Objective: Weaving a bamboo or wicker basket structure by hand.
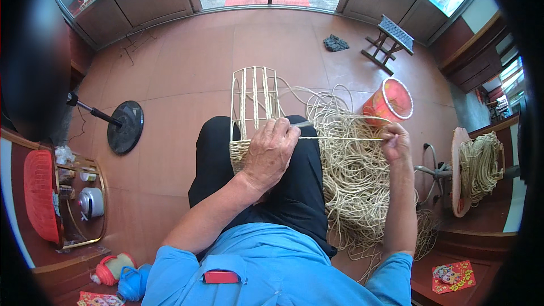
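Observation:
A narrow open basket frame (255, 99) with pale cord-wrapped bars rests on my lap, its far end reaching past my knees. Close, tight weaving (238, 148) covers its near end. My left hand (271, 148) is closed over the frame's near right corner and hides part of the weaving. By its fingertips a pale, flat, blurred piece (306, 124) sticks out; I cannot make out what it is. My right hand (395, 141), out to the right, pinches a twisted straw-coloured cord (340, 138), which runs taut between the two hands.
To my right lies a big tangled cord heap (357, 192), with a red bucket (374, 105) behind it. A wooden stool (396, 35) and a dark cloth (335, 43) lie farther off. A fan base (126, 127) stands left; a cord coil (479, 167) sits far right.

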A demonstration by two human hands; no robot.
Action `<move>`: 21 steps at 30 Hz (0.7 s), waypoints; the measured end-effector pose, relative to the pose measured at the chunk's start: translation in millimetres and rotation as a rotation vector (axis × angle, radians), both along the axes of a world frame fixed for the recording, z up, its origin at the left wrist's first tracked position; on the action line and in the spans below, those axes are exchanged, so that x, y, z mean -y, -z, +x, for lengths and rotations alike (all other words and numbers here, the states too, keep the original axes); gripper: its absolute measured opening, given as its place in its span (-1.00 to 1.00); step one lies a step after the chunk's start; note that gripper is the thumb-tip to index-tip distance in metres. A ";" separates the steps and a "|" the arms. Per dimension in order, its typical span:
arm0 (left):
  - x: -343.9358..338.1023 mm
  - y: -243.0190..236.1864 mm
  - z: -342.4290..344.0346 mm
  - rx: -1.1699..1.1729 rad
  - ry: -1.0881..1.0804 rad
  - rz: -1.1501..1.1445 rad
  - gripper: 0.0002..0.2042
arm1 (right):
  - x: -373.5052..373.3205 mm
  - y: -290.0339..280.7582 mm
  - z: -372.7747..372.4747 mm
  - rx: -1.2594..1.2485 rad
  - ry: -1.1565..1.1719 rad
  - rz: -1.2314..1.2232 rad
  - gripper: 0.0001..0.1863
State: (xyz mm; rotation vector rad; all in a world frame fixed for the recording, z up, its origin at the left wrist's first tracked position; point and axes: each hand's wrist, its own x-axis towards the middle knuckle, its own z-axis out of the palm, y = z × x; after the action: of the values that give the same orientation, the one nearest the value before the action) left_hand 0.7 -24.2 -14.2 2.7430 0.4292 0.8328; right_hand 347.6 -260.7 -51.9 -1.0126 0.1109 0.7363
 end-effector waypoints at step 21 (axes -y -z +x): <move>-32.8 -25.1 -19.5 -0.036 -0.282 -0.399 -0.79 | 145.8 67.8 60.1 1.062 0.024 -0.867 -0.48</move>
State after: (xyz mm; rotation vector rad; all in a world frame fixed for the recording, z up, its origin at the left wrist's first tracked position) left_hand -18.8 8.6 10.9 2.3607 0.8997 0.6711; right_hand 407.7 -406.5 -119.6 -2.1086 -0.5239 0.0111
